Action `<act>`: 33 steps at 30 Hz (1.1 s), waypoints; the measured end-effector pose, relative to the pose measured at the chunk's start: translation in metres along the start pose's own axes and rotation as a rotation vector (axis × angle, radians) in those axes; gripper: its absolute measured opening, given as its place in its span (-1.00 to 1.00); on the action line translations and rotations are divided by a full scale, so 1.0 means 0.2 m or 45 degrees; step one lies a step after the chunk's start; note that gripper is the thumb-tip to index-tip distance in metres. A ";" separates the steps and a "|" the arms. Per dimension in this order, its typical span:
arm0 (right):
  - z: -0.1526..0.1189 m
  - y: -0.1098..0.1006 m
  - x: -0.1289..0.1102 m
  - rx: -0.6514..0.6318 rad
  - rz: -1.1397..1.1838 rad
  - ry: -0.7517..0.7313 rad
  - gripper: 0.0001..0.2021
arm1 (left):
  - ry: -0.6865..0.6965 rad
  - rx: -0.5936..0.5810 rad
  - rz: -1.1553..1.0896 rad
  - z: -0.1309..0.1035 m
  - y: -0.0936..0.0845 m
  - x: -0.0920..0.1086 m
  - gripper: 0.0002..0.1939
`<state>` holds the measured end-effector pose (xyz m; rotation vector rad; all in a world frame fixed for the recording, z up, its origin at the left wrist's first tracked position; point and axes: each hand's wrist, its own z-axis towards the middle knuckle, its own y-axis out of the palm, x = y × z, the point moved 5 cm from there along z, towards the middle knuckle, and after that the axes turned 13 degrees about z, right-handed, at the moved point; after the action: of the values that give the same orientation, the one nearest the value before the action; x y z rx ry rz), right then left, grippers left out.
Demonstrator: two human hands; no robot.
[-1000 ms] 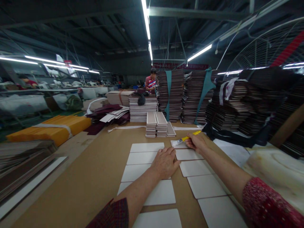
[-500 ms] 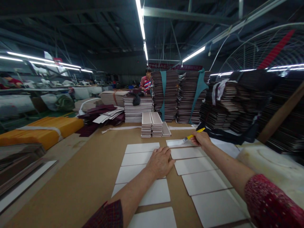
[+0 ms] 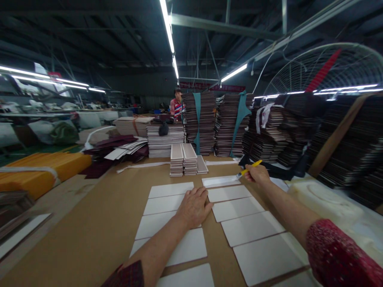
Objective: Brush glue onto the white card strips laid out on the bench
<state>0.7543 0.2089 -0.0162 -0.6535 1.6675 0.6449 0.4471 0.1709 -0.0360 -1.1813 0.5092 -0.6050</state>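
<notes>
My right hand [image 3: 257,174] is closed round the yellow handle of a brush [image 3: 250,168], whose bristles touch the right end of the farthest panel [image 3: 220,181] in the right column. That panel looks wet and whiter than the others. My left hand [image 3: 195,205] lies flat, fingers spread, over the right ends of white panels in the left column [image 3: 163,204]. More pale panels [image 3: 253,227] run toward me in the right column. Both columns rest on a brown table surface [image 3: 98,223].
Small stacked panels [image 3: 183,159] stand beyond the columns. Behind them rise tall dark stacks [image 3: 206,123]. Yellow bundled material [image 3: 44,171] lies left, a pale container [image 3: 326,203] right. A person [image 3: 177,105] is at the back, and a large fan [image 3: 329,71] stands at right.
The brush in my right hand has moved to the right along the farthest panel. My left hand stays on the left column. The whole view has shifted slightly.
</notes>
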 end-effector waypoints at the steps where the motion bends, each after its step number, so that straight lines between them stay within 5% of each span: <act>1: 0.00 -0.01 0.00 0.008 -0.003 -0.004 -0.82 | 0.000 0.000 -0.001 0.00 0.00 0.00 -0.61; 11: -0.05 -0.05 -0.05 0.045 0.026 -0.057 -0.79 | -0.012 0.011 -0.015 0.00 0.00 0.00 -0.61; 22: -0.42 0.11 0.11 -0.276 -0.007 0.080 -0.79 | 0.145 0.057 -0.001 -0.01 -0.03 0.01 -0.70; 33: -0.51 0.22 0.16 -0.362 -0.071 0.139 -0.76 | 0.265 0.138 0.013 -0.01 -0.02 0.03 -0.68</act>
<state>0.6477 0.1631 -0.0273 -0.9500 1.6657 0.8269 0.4492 0.1656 -0.0328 -1.0180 0.6503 -0.7420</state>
